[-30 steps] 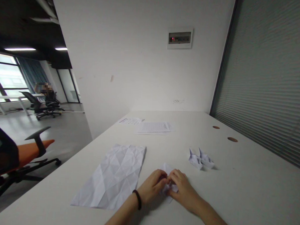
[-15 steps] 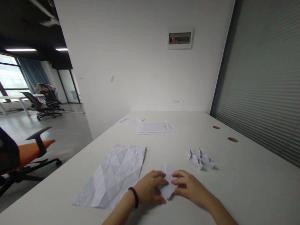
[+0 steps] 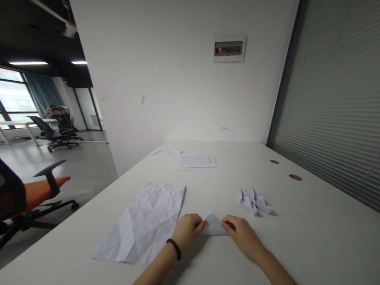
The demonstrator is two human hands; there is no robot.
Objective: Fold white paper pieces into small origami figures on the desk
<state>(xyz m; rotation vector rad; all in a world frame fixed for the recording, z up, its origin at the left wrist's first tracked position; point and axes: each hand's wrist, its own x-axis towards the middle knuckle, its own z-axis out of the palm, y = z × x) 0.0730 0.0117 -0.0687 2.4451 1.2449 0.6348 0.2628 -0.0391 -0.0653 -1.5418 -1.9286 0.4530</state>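
Between my hands is a small piece of folded white paper [image 3: 214, 226], its peak pointing away from me and its near edge nearly straight. My left hand [image 3: 188, 230], with a dark band at the wrist, pinches the paper's left side. On the right side, my right hand [image 3: 241, 233] pinches it between thumb and fingers. Left of my hands lies a large creased sheet of paper [image 3: 146, 222] covered in fold lines. Folded paper figures [image 3: 255, 202] with upright points stand beyond my right hand.
Printed sheets [image 3: 195, 161] lie farther back on the white table [image 3: 239, 161]. Two round holes [image 3: 295, 177] are near its right edge, beside a blind-covered glass panel [image 3: 341, 102]. An orange-seated chair [image 3: 45, 191] stands at left; a person [image 3: 61, 115] sits in the background.
The paper went from a diamond lying under my fingers to a triangle-like shape with a straight near edge. Both hands moved from resting on it to pinching its sides.
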